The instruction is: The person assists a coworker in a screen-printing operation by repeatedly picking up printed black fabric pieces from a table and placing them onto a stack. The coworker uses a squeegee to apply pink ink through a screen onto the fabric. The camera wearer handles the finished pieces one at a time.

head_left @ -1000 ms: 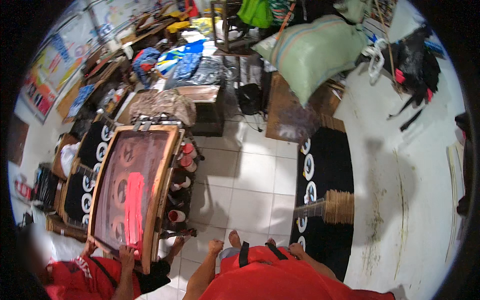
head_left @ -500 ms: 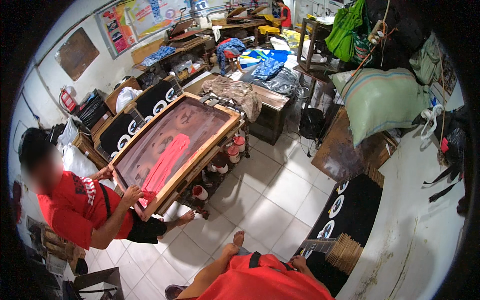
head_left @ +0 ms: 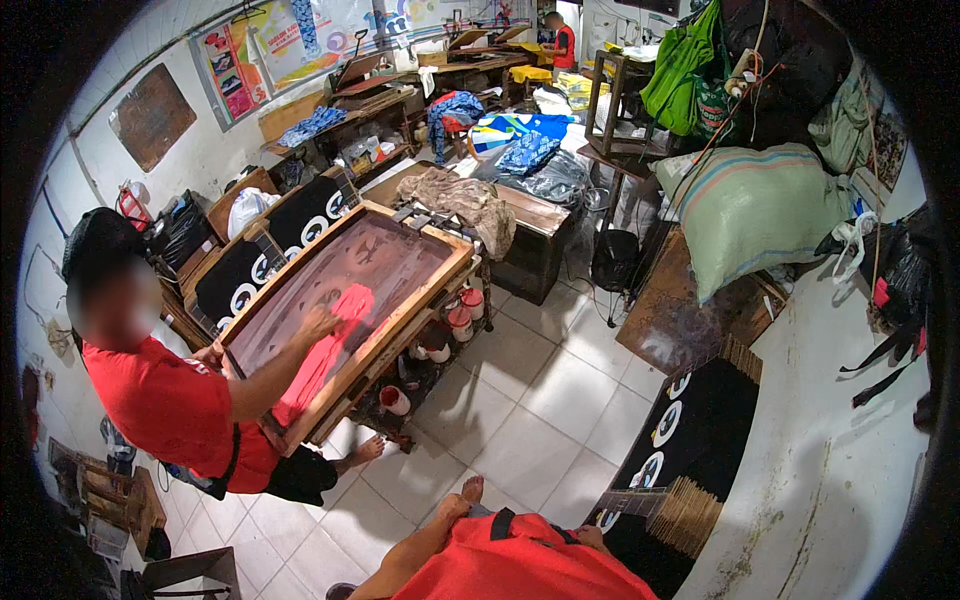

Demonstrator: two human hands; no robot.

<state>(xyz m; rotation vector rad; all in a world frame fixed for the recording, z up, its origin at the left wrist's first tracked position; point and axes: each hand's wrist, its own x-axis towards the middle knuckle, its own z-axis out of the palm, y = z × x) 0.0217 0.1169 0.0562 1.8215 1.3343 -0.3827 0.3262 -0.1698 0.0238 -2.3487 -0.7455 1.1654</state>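
Note:
My left hand [head_left: 452, 508] rests low by my grey shorts, fingers curled; I cannot make out anything in it. My right hand [head_left: 588, 535] shows only partly beside my red top [head_left: 515, 562], its fingers hidden. At left a co-worker in red [head_left: 180, 400] reaches over a wooden-framed printing screen [head_left: 405, 265] with red ink [head_left: 330, 350] on it; one hand [head_left: 318, 322] is over the mesh, the other [head_left: 205, 355] at the frame's side. Right of me, black printed pieces [head_left: 690, 430] lie on boards with stacked cardboard.
Tiled floor [head_left: 535, 400] lies ahead. Ink pots [head_left: 460, 320] sit under the screen table. A green sack [head_left: 750, 220] and leaning board [head_left: 660, 320] are at back right, cluttered benches [head_left: 380, 85] and a distant worker [head_left: 562, 45] at the back, a white wall [head_left: 820, 480] at right.
My view has lifted, showing more of the room. The co-worker's hand has moved from the screen's near corner up over the mesh. My hands remain low at my sides.

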